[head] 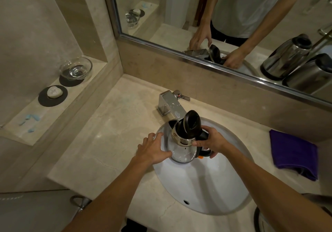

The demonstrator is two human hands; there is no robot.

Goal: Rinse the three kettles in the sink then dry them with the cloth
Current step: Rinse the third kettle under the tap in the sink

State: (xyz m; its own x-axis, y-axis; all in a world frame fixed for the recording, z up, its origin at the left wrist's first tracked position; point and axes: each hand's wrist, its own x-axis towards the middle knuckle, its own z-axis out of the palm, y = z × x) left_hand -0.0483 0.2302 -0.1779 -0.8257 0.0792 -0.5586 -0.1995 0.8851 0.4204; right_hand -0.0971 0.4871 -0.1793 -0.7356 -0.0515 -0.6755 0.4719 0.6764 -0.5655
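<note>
Kettle (181,151) is in the sink (206,187), in the basin's 11 o'clock part, just under the tap (172,104) spout. The steel body is tilted with its spout toward 11 o'clock. The black lid (191,122) stands open and upright.

Right hand (210,142): grip curled round the kettle's black handle, at the 3 o'clock side of the body.

Left hand (152,149): grip spread, fingers straight. The thumb touches the steel wall at 8 o'clock and the fingertips lie over the sink rim.

Cloth (294,154), purple and folded, lies on the desk (111,133) at 3 o'clock from the sink, apart from it.

Mirror (197,61) at 12 o'clock reflects two more steel kettles (287,55) at its right end.

Ledge (45,120) at 10 o'clock carries a glass bowl (76,68) and a white soap (53,92), each on a dark round mat.
</note>
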